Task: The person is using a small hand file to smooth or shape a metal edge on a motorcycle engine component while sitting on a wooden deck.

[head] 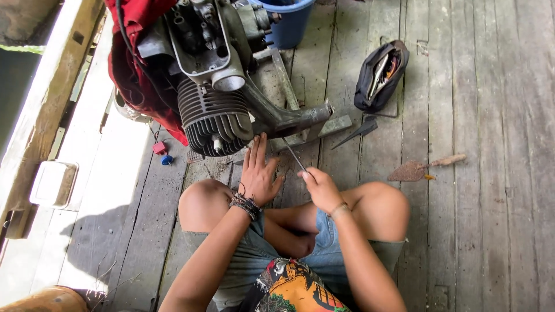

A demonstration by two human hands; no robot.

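Weathered plank floor [462, 104] is carrying everything: finned engine [215, 118] sitting just ahead of crossed legs. Left hand [258, 173] is resting open, fingers spread, fingertips at the fins. Right hand [321, 188] is gripping a thin metal rod [293, 154] angling toward the engine. Black tool pouch [380, 75] lying right of it

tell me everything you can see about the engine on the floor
The engine is a small grey metal one, grimy, lying tilted on the wooden plank floor. Its dark finned cylinder points toward the person, with a spark plug poking from the end. A grey bracket arm runs off to the right. Red cloth drapes its left side. The left hand reaches flat toward the fins, fingertips just beneath them; the right hand holds a thin metal rod angled at it.
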